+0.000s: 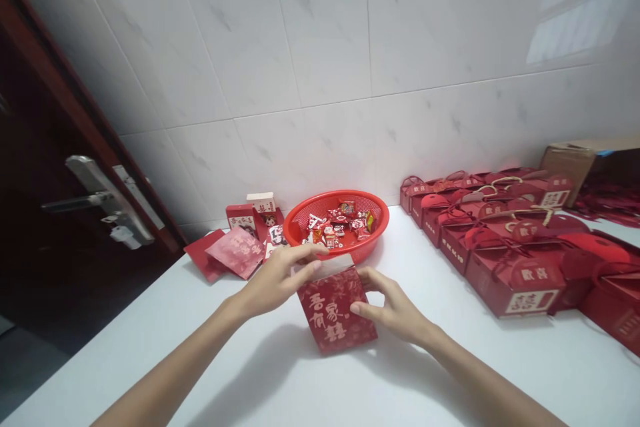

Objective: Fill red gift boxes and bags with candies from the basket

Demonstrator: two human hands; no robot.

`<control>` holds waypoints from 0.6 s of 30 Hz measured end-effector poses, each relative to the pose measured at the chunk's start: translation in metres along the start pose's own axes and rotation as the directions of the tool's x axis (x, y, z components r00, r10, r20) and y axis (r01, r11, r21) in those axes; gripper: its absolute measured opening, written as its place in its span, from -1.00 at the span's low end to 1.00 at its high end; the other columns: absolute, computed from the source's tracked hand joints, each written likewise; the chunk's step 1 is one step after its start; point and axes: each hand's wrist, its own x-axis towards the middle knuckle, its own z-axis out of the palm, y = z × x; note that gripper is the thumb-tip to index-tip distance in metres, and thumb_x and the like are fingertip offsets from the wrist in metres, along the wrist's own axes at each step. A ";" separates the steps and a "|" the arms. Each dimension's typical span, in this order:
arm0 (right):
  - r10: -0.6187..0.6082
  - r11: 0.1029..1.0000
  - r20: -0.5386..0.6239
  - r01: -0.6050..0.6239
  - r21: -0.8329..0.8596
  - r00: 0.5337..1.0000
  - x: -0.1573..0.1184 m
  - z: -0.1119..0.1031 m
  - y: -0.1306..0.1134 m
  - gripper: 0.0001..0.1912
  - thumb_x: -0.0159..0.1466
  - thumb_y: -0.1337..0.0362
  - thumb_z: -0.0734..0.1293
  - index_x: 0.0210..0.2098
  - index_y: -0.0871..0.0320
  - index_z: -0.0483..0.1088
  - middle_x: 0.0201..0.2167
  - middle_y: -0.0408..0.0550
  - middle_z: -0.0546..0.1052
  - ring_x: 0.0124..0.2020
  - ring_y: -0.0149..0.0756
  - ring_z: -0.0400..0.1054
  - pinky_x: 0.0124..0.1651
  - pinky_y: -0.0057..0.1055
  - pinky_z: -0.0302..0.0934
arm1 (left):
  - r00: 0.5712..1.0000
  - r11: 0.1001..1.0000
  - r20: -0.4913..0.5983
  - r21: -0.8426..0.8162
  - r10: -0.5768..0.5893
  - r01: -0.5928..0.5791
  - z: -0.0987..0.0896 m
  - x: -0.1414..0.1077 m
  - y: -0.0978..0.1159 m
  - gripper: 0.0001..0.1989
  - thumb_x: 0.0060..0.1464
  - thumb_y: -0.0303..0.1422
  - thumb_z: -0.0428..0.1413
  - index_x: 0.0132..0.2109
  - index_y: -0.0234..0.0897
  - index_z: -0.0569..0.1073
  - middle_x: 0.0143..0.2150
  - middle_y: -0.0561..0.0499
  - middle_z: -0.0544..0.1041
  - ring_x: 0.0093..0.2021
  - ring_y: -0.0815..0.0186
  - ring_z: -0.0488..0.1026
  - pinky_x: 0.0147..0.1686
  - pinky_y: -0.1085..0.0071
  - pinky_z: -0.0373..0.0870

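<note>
A red paper gift box [333, 320] with pale gold Chinese characters stands slightly tilted on the table, its pale-lined top open. My right hand [393, 303] grips its right side, with the thumb on the front and the fingers behind. At the upper left edge, by the opening, my left hand [285, 277] has its thumb and fingers pinched on the box. What lies inside the box is hidden from view. Just behind it, a red plastic basket [377, 240] holds several wrapped candies [333, 233].
Several red handled boxes [515, 280] stand in rows on the right of the white table [210, 347]. Flat red packets [237, 250] and small boxes [241, 217] lie at the left. A cardboard carton [570, 160] sits far right. A door handle [100, 200] projects at left.
</note>
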 end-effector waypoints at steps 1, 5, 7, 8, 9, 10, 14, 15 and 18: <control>-0.003 1.000 0.002 0.003 -0.002 1.000 0.000 0.000 0.001 -0.62 0.25 0.11 0.40 -0.01 0.14 0.38 -0.07 0.03 0.56 -0.06 -0.15 0.45 0.06 -0.18 0.31 | 0.999 0.996 -0.012 -0.075 -0.050 0.049 0.003 0.002 -0.006 -0.67 0.21 -0.15 0.07 -0.01 -0.24 0.52 -0.10 -0.09 0.61 -0.16 0.19 0.53 -0.22 0.36 0.45; -0.008 0.999 -0.015 0.008 -0.036 1.000 -0.001 0.000 -0.001 -0.60 0.25 0.10 0.39 0.03 0.10 0.35 -0.02 0.01 0.53 -0.02 -0.15 0.41 0.09 -0.21 0.27 | 0.979 0.907 0.022 -0.374 -0.202 0.195 0.020 0.013 -0.018 -0.57 0.09 -0.05 0.17 -0.05 -0.29 0.47 -0.33 0.00 0.55 -0.38 0.29 0.47 -0.41 0.43 0.39; 0.021 1.000 -0.060 -0.022 -0.015 0.998 -0.001 0.001 -0.004 -0.63 0.28 0.07 0.36 0.01 0.08 0.35 -0.04 -0.03 0.54 -0.04 -0.17 0.41 0.04 -0.26 0.26 | 0.980 0.890 0.009 -0.417 -0.198 0.184 0.029 0.019 -0.015 -0.63 0.07 -0.07 0.18 -0.14 -0.28 0.49 -0.34 0.02 0.53 -0.38 0.31 0.45 -0.41 0.44 0.37; 0.048 0.999 -0.094 -0.047 0.006 0.994 -0.001 0.002 -0.006 -0.66 0.30 0.04 0.34 -0.02 0.08 0.37 -0.08 -0.06 0.54 -0.07 -0.19 0.41 0.01 -0.29 0.27 | 0.984 0.899 -0.009 -0.409 -0.177 0.158 0.034 0.021 -0.013 -0.67 0.07 -0.09 0.18 -0.20 -0.29 0.50 -0.33 0.01 0.53 -0.37 0.31 0.45 -0.39 0.44 0.38; 0.081 0.997 -0.134 -0.077 0.031 0.988 0.000 0.002 -0.007 -0.68 0.32 0.02 0.30 -0.07 0.09 0.38 -0.14 -0.08 0.55 -0.12 -0.22 0.41 -0.04 -0.32 0.27 | 0.989 0.913 -0.030 -0.387 -0.148 0.125 0.039 0.023 -0.009 -0.70 0.09 -0.12 0.16 -0.25 -0.29 0.51 -0.33 0.00 0.54 -0.34 0.30 0.45 -0.36 0.44 0.38; 0.116 0.993 -0.174 -0.108 0.058 0.978 0.000 0.002 -0.007 -0.68 0.33 -0.01 0.28 -0.14 0.10 0.39 -0.20 -0.11 0.54 -0.18 -0.24 0.39 -0.10 -0.35 0.26 | 0.992 0.929 -0.048 -0.359 -0.116 0.092 0.043 0.024 -0.005 -0.73 0.11 -0.15 0.13 -0.28 -0.29 0.52 -0.32 -0.01 0.55 -0.32 0.28 0.46 -0.32 0.42 0.39; 0.212 0.966 -0.277 -0.157 0.208 0.937 0.004 0.000 -0.010 -0.65 0.29 -0.05 0.27 -0.31 0.13 0.40 -0.38 -0.16 0.47 -0.32 -0.30 0.31 -0.21 -0.39 0.19 | 0.998 0.958 -0.062 -0.288 -0.022 0.003 0.057 0.025 0.006 -0.75 0.15 -0.24 0.06 -0.25 -0.27 0.57 -0.24 -0.06 0.61 -0.17 0.20 0.51 -0.12 0.35 0.41; 0.228 0.955 -0.286 -0.157 0.251 0.931 0.005 -0.001 -0.011 -0.66 0.27 -0.04 0.29 -0.32 0.13 0.41 -0.39 -0.16 0.47 -0.32 -0.29 0.31 -0.21 -0.39 0.18 | 0.998 0.958 -0.057 -0.288 -0.018 0.001 0.059 0.025 0.008 -0.74 0.15 -0.24 0.06 -0.23 -0.27 0.58 -0.21 -0.06 0.61 -0.14 0.18 0.51 -0.10 0.35 0.41; 0.289 0.911 -0.281 -0.172 0.374 0.915 0.006 -0.004 -0.018 -0.78 0.18 0.09 0.35 -0.34 0.13 0.44 -0.40 -0.17 0.49 -0.31 -0.29 0.32 -0.19 -0.38 0.18 | 0.994 0.941 -0.022 -0.326 -0.103 0.090 0.061 0.026 0.007 -0.71 0.12 -0.20 0.08 -0.19 -0.27 0.59 -0.18 -0.08 0.61 -0.17 0.18 0.51 -0.22 0.37 0.45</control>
